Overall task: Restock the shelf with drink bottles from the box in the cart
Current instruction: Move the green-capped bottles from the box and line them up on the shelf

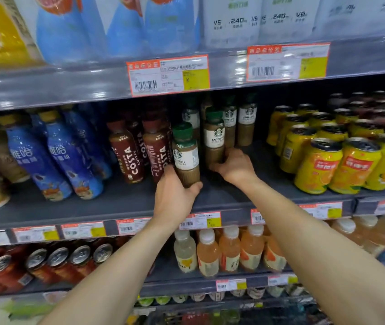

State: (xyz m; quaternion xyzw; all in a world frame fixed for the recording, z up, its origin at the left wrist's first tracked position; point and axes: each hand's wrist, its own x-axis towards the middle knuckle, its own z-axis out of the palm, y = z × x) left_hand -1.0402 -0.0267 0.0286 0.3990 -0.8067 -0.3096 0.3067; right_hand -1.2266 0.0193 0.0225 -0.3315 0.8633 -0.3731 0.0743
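Shelf (pixel 116 207) mid-frame shows bare grey deck along its front edge. Costa bottles (pixel 126 156) stand centre-left; beside them left hand (pixel 175 200) grips a Starbucks bottle (pixel 185 156), right hand (pixel 236 166) clasps a Caffe Latte bottle (pixel 214 141) at centre.

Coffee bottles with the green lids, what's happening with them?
A person is putting them on the middle shelf. The left hand grips one latte bottle low down, next to the brown Costa bottles. The right hand holds the bottom of a second latte bottle just beside it, in front of more of the same kind. Yellow cans stand further right.
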